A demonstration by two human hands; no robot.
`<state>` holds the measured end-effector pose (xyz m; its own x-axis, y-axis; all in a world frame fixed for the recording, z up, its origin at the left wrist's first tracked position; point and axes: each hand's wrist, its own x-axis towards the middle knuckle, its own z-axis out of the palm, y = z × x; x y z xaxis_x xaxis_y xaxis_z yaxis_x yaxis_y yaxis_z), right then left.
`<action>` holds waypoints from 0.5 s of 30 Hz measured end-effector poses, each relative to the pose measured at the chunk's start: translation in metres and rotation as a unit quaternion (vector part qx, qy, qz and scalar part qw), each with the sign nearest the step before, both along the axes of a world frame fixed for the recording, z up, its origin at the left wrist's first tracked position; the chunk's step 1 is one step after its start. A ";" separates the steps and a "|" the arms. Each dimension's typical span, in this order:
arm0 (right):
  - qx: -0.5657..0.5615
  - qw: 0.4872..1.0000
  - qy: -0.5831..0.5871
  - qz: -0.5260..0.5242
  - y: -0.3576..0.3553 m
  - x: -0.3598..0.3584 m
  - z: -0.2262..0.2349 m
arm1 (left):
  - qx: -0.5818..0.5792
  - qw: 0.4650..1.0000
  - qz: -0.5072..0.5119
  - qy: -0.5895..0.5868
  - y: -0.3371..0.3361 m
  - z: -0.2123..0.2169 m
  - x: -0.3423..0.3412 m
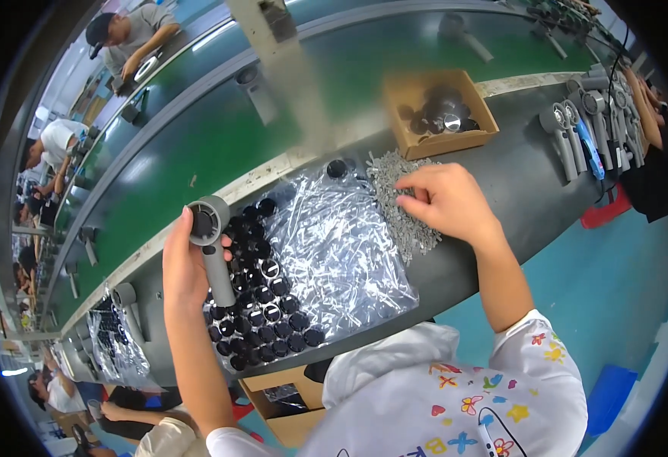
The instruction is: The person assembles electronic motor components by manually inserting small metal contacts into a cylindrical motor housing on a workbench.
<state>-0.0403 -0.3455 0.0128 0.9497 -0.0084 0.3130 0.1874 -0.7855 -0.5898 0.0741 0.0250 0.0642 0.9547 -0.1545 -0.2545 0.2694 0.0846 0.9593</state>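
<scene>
My left hand (185,263) is wrapped round a grey handheld fan (216,259), its round head upward and its handle slanting down to the right. My right hand (448,199) is over a heap of small grey parts (410,232); thumb and forefinger are bent with a gap between them, and nothing shows there. The other fingertips are hidden. Between my hands lies a clear plastic bag (334,263). Along its left side, below the fan, sit rows of round, glossy black caps (265,312). One more black cap (337,168) lies at the bag's far edge.
Beyond the heap, a cardboard box (444,137) holds black round parts. Several grey fans (566,141) stand grouped at the right. A green conveyor (189,175) runs behind the bench, carrying scattered fans. A metal post (273,46) rises there. Co-workers sit along the far left.
</scene>
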 end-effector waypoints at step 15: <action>-0.053 0.998 -0.038 -0.012 0.012 0.007 -0.012 | 0.475 0.811 0.045 -0.339 -0.039 -0.040 0.212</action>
